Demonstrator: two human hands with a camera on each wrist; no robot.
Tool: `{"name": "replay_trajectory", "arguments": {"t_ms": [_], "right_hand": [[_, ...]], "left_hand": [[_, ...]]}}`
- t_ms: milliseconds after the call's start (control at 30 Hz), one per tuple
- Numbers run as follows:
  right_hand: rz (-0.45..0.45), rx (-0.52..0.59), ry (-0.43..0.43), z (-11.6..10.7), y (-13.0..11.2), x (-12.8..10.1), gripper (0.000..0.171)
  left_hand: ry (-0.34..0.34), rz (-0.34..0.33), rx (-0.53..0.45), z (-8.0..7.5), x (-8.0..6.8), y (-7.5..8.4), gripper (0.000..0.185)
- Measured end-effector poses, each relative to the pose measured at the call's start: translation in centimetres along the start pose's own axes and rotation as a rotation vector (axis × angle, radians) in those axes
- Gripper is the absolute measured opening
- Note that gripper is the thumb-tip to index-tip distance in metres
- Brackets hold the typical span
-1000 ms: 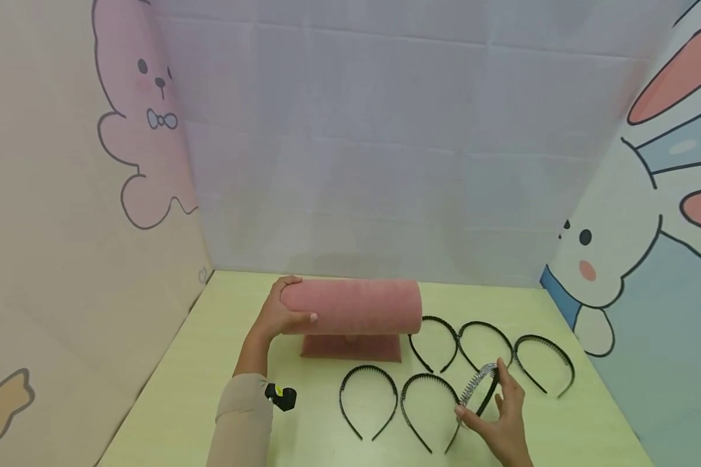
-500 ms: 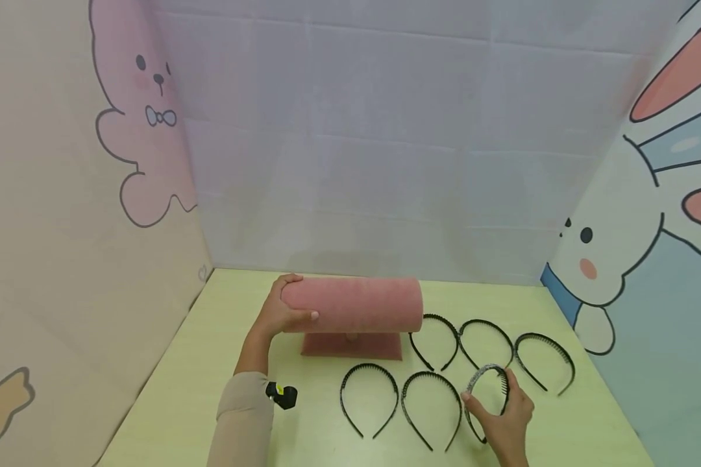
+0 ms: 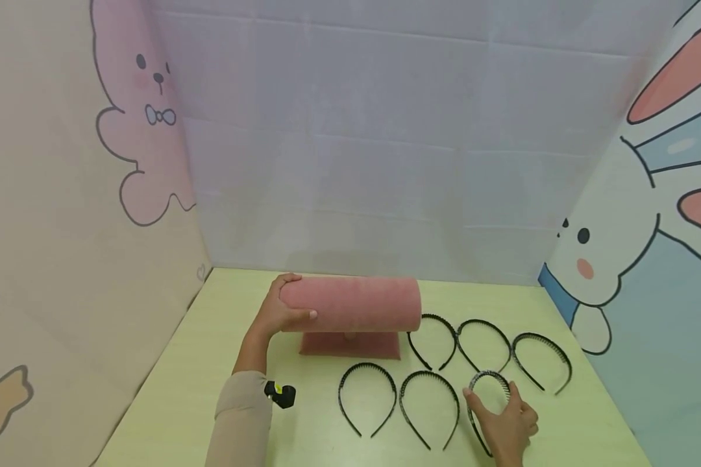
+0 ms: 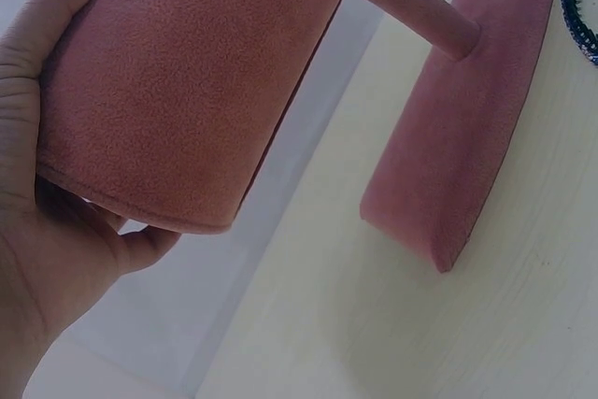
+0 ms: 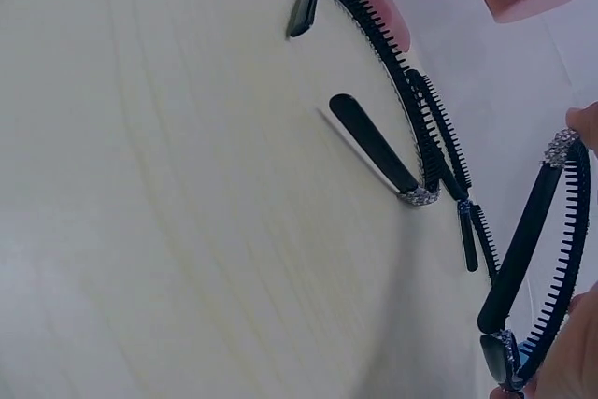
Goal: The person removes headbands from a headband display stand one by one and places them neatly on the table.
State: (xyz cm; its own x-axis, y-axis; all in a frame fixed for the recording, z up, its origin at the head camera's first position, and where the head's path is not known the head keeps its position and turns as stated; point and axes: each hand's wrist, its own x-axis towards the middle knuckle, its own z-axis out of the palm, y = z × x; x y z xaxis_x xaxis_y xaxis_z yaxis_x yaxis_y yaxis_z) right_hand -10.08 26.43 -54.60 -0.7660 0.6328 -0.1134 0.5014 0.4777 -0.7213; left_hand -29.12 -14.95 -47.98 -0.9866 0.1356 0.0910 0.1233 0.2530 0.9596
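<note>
Bright, even light; soft shadows.

No readable text in any view.
The wall panels [image 3: 64, 194] carry only cartoon animal drawings; the pink velvet stand [image 3: 350, 305], the headbands [image 3: 367, 395] and the table [image 3: 210, 389] bear no legible letters, numbers, brands or signs.

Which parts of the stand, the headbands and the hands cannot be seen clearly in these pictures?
- Headband in the right hand: head view, its lower end is hidden under the hand.
- Right hand: right wrist view, only fingers show at the edge.
- Pink stand: head view, its post is mostly hidden behind the roll.
- Left hand: head view, palm hidden by the roll.
</note>
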Motion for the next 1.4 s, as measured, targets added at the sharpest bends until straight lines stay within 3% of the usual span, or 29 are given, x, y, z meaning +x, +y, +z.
{"name": "replay_trajectory", "arguments": {"t_ms": [467, 667, 933, 1400], "right_hand": [[0.104, -0.119, -0.044, 1.3, 0.5, 1.4, 0.123], [0.117, -0.165, -0.063, 1.6, 0.6, 2.1, 0.128], [0.127, -0.220, -0.083, 2.2, 0.9, 2.8, 0.118], [0.124, -0.265, -0.070, 3.0, 1.2, 4.5, 0.128]], "left_hand": [[0.009, -0.017, 0.005, 0.0, 0.2, 0.0, 0.088], [0.009, -0.032, 0.003, 0.1, 0.0, -0.2, 0.088], [-0.003, -0.011, 0.018, 0.2, -0.1, -0.4, 0.090], [-0.005, 0.004, -0.002, 0.0, 0.1, -0.4, 0.090]]}}
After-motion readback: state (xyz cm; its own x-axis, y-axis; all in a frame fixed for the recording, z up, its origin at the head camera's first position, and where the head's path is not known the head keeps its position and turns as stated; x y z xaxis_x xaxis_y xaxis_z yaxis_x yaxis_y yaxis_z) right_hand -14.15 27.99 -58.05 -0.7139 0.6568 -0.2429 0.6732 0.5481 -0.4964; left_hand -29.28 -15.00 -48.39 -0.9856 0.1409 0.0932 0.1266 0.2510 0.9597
